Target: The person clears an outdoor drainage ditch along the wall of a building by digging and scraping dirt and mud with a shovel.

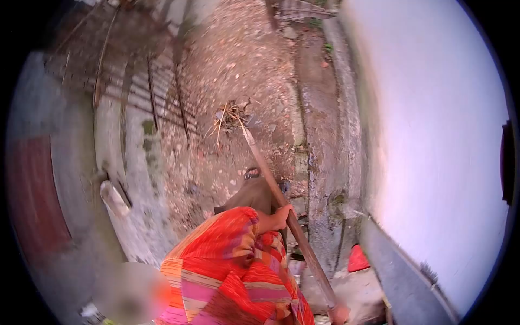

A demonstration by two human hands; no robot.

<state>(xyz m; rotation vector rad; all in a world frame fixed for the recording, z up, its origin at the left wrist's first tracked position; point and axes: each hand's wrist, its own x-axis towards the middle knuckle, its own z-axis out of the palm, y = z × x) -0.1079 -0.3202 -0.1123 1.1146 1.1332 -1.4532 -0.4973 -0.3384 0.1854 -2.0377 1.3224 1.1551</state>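
Note:
A long wooden-handled tool (304, 246) slants from the lower right up toward the middle of the head view. My left hand (281, 216) is closed round its shaft about halfway along. Farther back, at the bottom edge, my right hand (339, 313) is wrapped round the near end, partly blurred. The tool's far end meets a clump of straw, twigs and dirt (233, 115), which hides whatever head it has. A loose orange and red patterned sleeve (222, 233) covers my left arm. My foot (252, 173) in dark footwear stands beside the shaft.
Stony ground (238, 59) runs ahead. A pale wall (433, 135) borders the right, with a concrete drain strip (322, 114) along it. At left are a bar grating (157, 103) and a concrete ledge (111, 141). A red object (357, 259) lies at lower right.

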